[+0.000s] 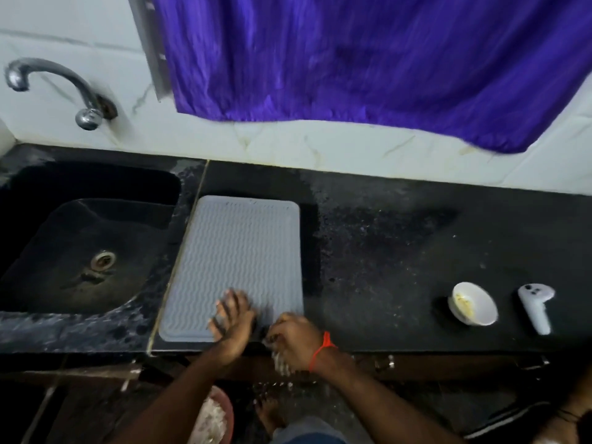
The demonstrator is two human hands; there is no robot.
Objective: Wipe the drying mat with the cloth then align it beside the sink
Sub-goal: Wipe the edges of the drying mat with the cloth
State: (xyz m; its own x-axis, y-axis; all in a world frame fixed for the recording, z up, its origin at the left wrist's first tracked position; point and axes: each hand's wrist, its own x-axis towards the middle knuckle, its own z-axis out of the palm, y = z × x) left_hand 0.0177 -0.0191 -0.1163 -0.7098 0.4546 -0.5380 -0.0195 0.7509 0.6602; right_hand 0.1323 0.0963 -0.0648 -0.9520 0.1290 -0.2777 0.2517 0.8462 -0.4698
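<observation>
A grey ribbed drying mat (pixel 237 257) lies flat on the black counter, its long left edge close to the sink (pixel 83 238). My left hand (pixel 232 320) rests on the mat's near part with fingers spread. My right hand (pixel 296 341), with a red thread on the wrist, sits at the mat's near right corner by the counter edge, fingers curled round a small dark-and-white cloth (pixel 281 363) that hangs below the hand. The image is blurred there.
A steel tap (pixel 57 88) stands over the sink. A white bowl (pixel 474 304) and a white controller (pixel 536 307) lie on the counter (pixel 416 251) at right. A purple curtain (pixel 368 59) hangs against the tiled wall behind.
</observation>
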